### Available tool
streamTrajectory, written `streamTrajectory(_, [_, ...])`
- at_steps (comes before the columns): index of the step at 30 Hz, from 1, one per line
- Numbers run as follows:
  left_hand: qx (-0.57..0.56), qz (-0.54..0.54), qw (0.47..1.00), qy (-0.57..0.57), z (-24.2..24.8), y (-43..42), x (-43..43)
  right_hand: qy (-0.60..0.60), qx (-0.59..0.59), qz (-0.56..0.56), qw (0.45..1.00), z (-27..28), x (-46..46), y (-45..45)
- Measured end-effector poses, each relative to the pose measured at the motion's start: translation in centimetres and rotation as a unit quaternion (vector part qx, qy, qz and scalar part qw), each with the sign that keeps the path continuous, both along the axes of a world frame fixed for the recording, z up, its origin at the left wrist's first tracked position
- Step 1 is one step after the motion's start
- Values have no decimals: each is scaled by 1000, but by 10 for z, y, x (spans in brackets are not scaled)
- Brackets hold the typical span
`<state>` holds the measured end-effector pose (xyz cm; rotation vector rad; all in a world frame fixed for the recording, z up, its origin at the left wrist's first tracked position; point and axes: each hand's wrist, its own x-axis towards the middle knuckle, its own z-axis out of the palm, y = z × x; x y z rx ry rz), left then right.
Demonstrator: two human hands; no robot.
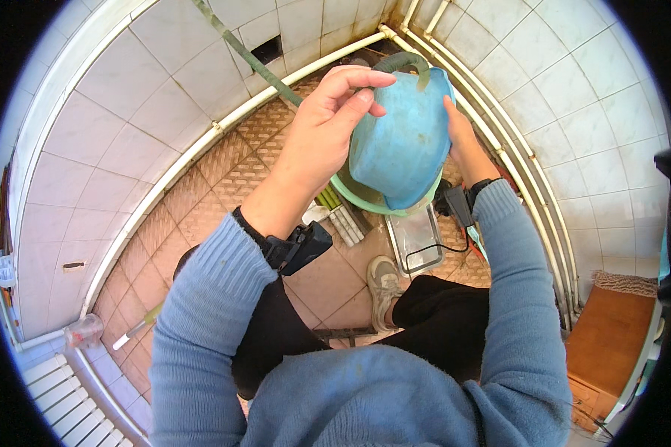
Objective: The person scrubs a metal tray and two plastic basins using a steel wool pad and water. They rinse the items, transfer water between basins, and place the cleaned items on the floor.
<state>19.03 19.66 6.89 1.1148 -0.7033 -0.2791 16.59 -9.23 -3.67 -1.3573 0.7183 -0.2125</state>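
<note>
A blue plastic basin (402, 139) is tilted on its side above a light green basin (344, 193), its outer face towards me. My right hand (463, 131) holds the blue basin's rim at the right, the thumb showing on the edge. My left hand (338, 106) is raised at the basin's left, fingers bent and thumb near the forefinger; nothing shows between them. Behind it a green ribbed hose (402, 60) curves over the top of the blue basin. Whether the left hand touches the hose or basin cannot be told. Both wrists wear black straps with devices.
A metal tray (416, 240) lies on the tiled floor below the green basin, with a black cable across it. Left of it are several green and whitish sticks (344, 220). Pipes (246, 95) run along both tiled walls. A brown wooden cabinet (612, 335) stands at the right, a radiator (70, 399) at lower left.
</note>
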Motion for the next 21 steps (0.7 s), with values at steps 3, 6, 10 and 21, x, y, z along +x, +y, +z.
streamTrajectory(3, [12,-7,1000,-7,-3,0,-1,35,-71,-1,997,-5,-1,-8])
streamTrajectory(6, [28,-4,1000,-9,-6,2,-2,53,-96,-21,994,-5,-5,-24])
streamTrajectory(10, [41,-6,999,-3,-7,4,-3,78,-10,-24,997,-3,-13,-42])
streamTrajectory(21, [54,-9,998,-4,-8,3,0,-23,18,-34,999,11,9,-20])
